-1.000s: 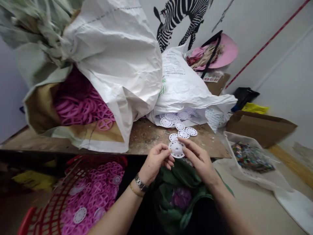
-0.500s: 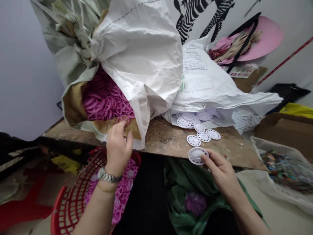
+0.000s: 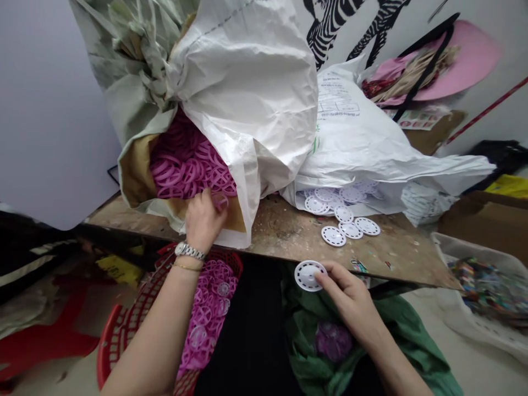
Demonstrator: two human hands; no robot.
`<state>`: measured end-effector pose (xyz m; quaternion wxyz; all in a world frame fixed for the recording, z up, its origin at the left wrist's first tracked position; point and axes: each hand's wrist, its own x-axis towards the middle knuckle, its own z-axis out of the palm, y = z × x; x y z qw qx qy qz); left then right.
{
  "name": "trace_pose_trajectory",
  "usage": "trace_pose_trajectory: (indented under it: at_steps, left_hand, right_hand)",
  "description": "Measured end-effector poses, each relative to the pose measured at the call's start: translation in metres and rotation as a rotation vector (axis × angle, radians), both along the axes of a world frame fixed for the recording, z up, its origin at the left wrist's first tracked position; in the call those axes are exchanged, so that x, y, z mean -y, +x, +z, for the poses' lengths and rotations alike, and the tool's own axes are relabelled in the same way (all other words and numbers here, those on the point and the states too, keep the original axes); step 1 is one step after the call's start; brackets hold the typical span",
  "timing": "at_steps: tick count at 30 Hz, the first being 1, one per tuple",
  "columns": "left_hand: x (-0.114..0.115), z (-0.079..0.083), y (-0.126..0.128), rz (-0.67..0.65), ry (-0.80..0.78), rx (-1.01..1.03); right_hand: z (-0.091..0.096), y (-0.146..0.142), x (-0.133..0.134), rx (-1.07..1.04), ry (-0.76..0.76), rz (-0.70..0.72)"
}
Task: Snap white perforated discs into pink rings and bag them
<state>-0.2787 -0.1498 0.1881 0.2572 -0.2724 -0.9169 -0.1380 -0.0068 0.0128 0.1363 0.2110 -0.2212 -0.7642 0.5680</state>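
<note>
At the mouth of a paper-lined sack, my left hand has its fingers closed around a pink plastic ring. Behind those fingers the sack is full of many more pink rings. My right hand pinches a round white plastic disc with slots near its rim, holding it in front of the bench edge. Several like it, such as a loose white disc, lie on the bench before a second white sack, whose opening shows more discs.
Below the wooden bench, a red basket at left holds pink rings, some with discs in them. A green cloth with a purple bundle is beneath my right hand. A translucent bin of mixed small items stands at right.
My right hand has drawn the disc left and slightly down, away from the loose discs. My left hand has pulled a pink ring to the sack's lip. The view has shifted slightly.
</note>
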Motion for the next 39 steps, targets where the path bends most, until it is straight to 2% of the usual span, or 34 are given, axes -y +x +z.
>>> trace_pose_trajectory:
  at_steps: [3, 5, 8, 11, 15, 17, 20, 25, 28, 29, 30, 33, 35, 37, 39]
  left_hand:
    - [0.014, -0.003, 0.028, -0.173, 0.215, -0.071]
    - [0.022, -0.005, 0.052, -0.302, 0.292, -0.101]
    - [0.026, -0.007, 0.087, -0.513, 0.283, -0.106]
    - [0.021, -0.011, 0.112, -0.696, 0.244, -0.021]
    - [0.006, -0.019, 0.132, -0.891, 0.219, 0.116]
    - [0.000, -0.024, 0.139, -0.939, 0.234, 0.192]
    - [-0.005, -0.032, 0.144, -0.915, 0.349, 0.420]
    - [-0.009, -0.038, 0.140, -0.672, 0.728, 0.838]
    - [-0.012, -0.036, 0.139, -0.661, 0.783, 1.098]
    - [-0.012, -0.035, 0.140, -0.660, 0.784, 1.097]
    - [-0.012, -0.034, 0.140, -0.640, 0.794, 1.010]
    - [-0.009, -0.031, 0.134, -0.476, 0.809, 0.452]
    - [-0.008, -0.028, 0.121, -0.378, 0.744, 0.208]
    - [-0.010, -0.028, 0.104, -0.344, 0.652, 0.155]
    - [-0.019, -0.030, 0.088, -0.358, 0.541, 0.186]
  right_hand:
    - [0.005, -0.004, 0.006, -0.020, -0.064, -0.001]
    - [0.011, -0.007, 0.009, -0.040, -0.120, -0.005]
    - [0.020, -0.012, 0.017, -0.127, -0.300, 0.004]
    - [0.028, -0.018, 0.026, -0.215, -0.494, 0.021]
    - [0.029, -0.025, 0.036, -0.190, -0.558, 0.044]
    - [0.026, -0.027, 0.037, -0.182, -0.553, 0.025]
    - [0.018, -0.026, 0.034, -0.215, -0.521, -0.040]
    - [0.010, -0.021, 0.024, -0.284, -0.490, -0.143]
    - [0.009, -0.021, 0.022, -0.312, -0.451, -0.150]
    - [0.010, -0.021, 0.023, -0.314, -0.431, -0.150]
    - [0.010, -0.021, 0.023, -0.312, -0.412, -0.153]
    - [0.012, -0.021, 0.023, -0.306, -0.381, -0.163]
    - [0.013, -0.019, 0.022, -0.312, -0.373, -0.171]
    - [0.011, -0.017, 0.022, -0.316, -0.366, -0.178]
    - [0.006, -0.016, 0.021, -0.314, -0.357, -0.184]
